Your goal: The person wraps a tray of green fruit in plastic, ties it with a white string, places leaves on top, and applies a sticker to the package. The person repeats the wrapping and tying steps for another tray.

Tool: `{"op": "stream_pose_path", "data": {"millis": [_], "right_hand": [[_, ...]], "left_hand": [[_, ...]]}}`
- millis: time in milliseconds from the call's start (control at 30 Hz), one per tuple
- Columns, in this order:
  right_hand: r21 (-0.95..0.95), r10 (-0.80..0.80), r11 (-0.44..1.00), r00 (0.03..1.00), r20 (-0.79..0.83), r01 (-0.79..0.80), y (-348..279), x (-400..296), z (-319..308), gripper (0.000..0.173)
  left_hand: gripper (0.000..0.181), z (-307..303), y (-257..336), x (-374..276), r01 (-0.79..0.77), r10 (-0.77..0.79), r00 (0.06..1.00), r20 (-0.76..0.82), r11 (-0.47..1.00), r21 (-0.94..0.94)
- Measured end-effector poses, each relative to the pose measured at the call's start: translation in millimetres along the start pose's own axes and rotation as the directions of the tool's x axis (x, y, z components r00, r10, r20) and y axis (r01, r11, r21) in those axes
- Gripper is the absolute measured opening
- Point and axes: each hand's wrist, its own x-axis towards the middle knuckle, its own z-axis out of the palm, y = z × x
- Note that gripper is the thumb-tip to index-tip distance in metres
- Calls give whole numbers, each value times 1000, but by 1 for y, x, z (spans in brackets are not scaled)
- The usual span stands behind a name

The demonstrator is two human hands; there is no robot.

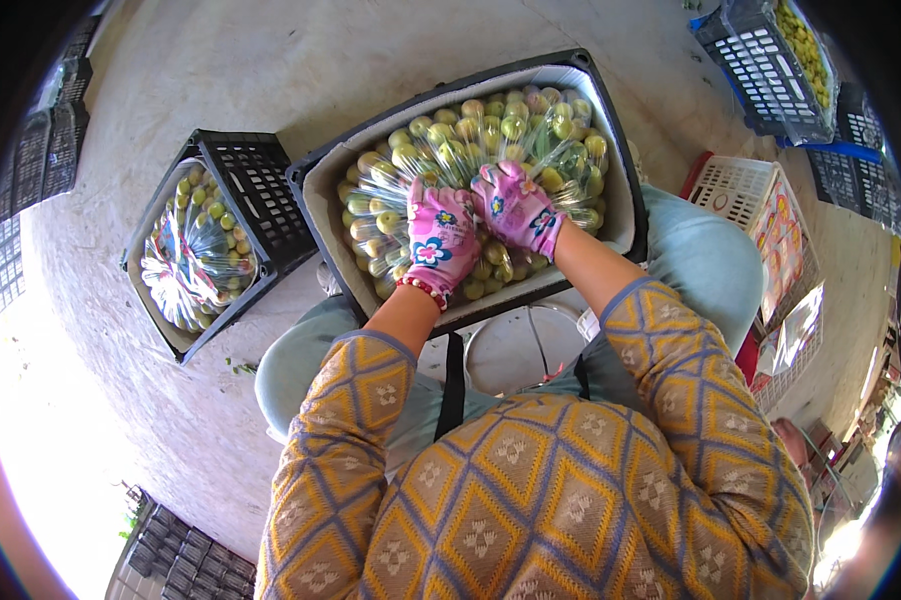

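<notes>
Before me stands a black plastic crate with a pale liner, full of round green and reddish fruit under clear plastic film. Both my hands wear pink flowered gloves and meet at the middle of the film, where it gathers into radiating folds. My left hand lies over the gathered film, its fingers pointing up the picture. My right hand is bent over the film just beside it, fingers curled down. Both hands appear to pinch the film; the fingertips are partly hidden.
Left of the big crate, a smaller black crate holds wrapped fruit. A white basket with printed packets stands by my right knee. Crates with green fruit are at the upper right. More black crates line the left edge.
</notes>
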Motion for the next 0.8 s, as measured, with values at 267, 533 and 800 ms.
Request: {"op": "stream_pose_path", "data": {"millis": [267,533,800], "right_hand": [[66,83,994,997,3,-83,-2,1,3,16],[-5,50,999,997,-60,-50,-2,3,4,12],[8,162,986,952,-258,-165,-16,-14,5,12]], "left_hand": [[36,-16,0,5,0,0,999,36,1000,0],[18,4,-11,4,-21,-3,989,-149,988,-155],[12,28,-7,5,63,-67,981,-184,998,-28]]}}
